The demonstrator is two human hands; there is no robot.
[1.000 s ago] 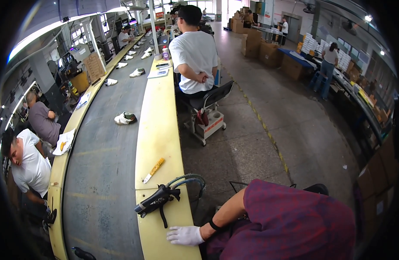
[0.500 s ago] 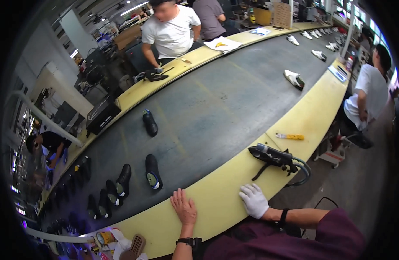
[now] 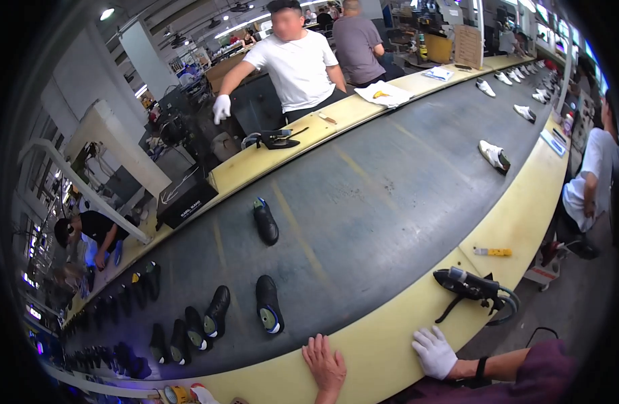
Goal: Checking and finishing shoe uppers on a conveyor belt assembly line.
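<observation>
My bare left hand (image 3: 326, 363) lies flat on the yellow edge board (image 3: 383, 340), its fingers stretched toward the dark conveyor belt (image 3: 383, 222). Farther right my right hand (image 3: 434, 352), in a white glove, rests on the same board with fingers apart. Neither holds anything. Just beyond the glove lies a black hand tool (image 3: 472, 288) with a lever and a hose. Behind it is a yellow-handled cutter (image 3: 492, 252). Beyond my left hand, a black shoe (image 3: 269, 304) stands on the belt, and another black shoe (image 3: 265, 221) sits farther across.
Several black shoes (image 3: 216, 311) line the belt at left; white shoes (image 3: 493, 155) dot its far right. On the opposite ledge are a black box (image 3: 186, 202), another black hand tool (image 3: 274, 139) and a white cloth (image 3: 383, 94). A person (image 3: 296, 71) sits across; another (image 3: 592, 168) is at right.
My view has tilted up and turned left, so everything sits lower and farther right. The person across has drawn a gloved hand away from the tool, out to the side. My hands stay on the board.
</observation>
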